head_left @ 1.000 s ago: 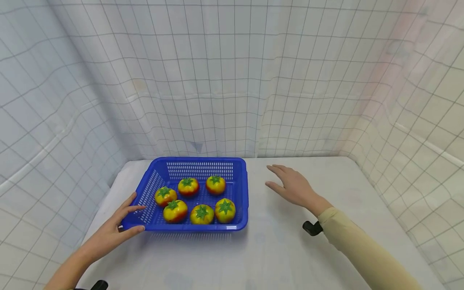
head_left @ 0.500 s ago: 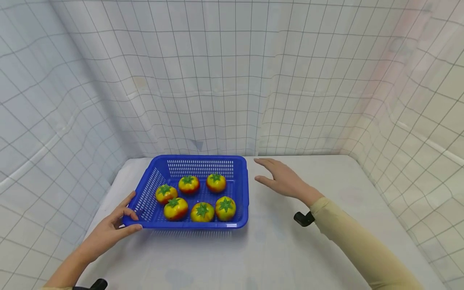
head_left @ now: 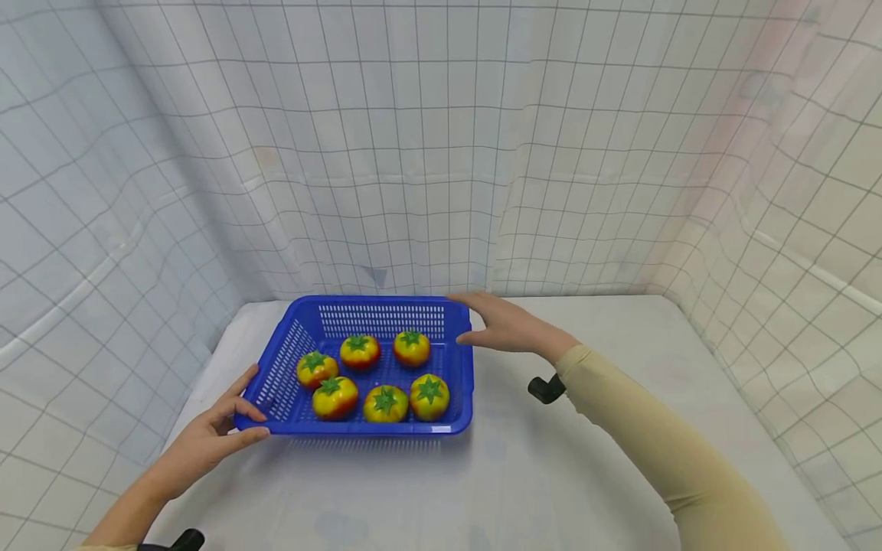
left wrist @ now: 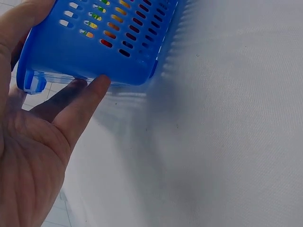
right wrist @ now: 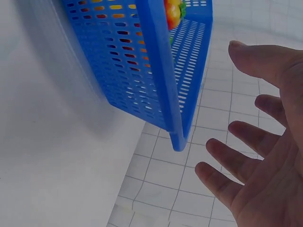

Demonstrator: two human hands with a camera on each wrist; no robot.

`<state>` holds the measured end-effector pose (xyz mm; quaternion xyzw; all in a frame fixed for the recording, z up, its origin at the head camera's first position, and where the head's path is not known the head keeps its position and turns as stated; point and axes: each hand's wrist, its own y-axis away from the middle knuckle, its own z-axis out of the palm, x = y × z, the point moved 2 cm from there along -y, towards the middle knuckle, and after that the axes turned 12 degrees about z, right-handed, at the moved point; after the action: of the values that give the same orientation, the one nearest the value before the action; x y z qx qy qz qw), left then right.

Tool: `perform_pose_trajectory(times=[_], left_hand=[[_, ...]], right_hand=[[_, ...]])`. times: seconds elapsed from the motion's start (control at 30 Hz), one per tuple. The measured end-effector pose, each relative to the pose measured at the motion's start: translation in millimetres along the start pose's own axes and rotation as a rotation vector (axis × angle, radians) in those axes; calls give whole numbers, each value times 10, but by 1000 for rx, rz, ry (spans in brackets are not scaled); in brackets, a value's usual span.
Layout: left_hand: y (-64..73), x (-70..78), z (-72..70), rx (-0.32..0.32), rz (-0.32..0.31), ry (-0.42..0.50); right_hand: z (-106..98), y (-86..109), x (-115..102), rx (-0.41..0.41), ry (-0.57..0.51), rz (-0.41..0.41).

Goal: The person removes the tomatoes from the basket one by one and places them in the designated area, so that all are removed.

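Note:
A blue plastic basket (head_left: pixel 386 428) with slotted walls stands on the white table, holding several red-and-yellow toy tomatoes (head_left: pixel 334 398) with green leafy tops. My left hand (head_left: pixel 200 449) grips its near left corner. In the left wrist view, the left hand's thumb (left wrist: pixel 21 21) lies at the rim and a finger (left wrist: pixel 85 106) reaches under the corner of the basket. At the far right corner, my right hand (head_left: pixel 506 323) hovers with fingers and thumb spread, overlapping the rim in the head view. The right wrist view shows the right hand (right wrist: pixel 265 156) apart from the basket.
White cloth covers the table (head_left: pixel 606 474), which extends to the right of the basket and in front of it. Grid-patterned white curtains (head_left: pixel 413 153) hang behind and along both sides. A black wrist camera (head_left: pixel 547 389) sits below the right wrist.
My right hand has moved left to the basket's far right corner. The left hand's fingers have bent in over the rim at the near left corner. The tomatoes stay in place.

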<state>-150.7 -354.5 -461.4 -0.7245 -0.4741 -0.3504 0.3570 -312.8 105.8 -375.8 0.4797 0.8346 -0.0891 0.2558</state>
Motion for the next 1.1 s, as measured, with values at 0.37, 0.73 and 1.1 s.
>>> perform_pose_trajectory(times=[0.37, 0.73, 1.1], left_hand=[[1, 2, 16, 1, -12, 17], [-5, 3, 39, 13, 1, 57], [16, -40, 69, 41, 42, 107]], right_hand=[[68, -360, -317, -144, -6, -23], [180, -658, -434, -254, -92, 32], [310, -838, -518, -321, -177, 188]])
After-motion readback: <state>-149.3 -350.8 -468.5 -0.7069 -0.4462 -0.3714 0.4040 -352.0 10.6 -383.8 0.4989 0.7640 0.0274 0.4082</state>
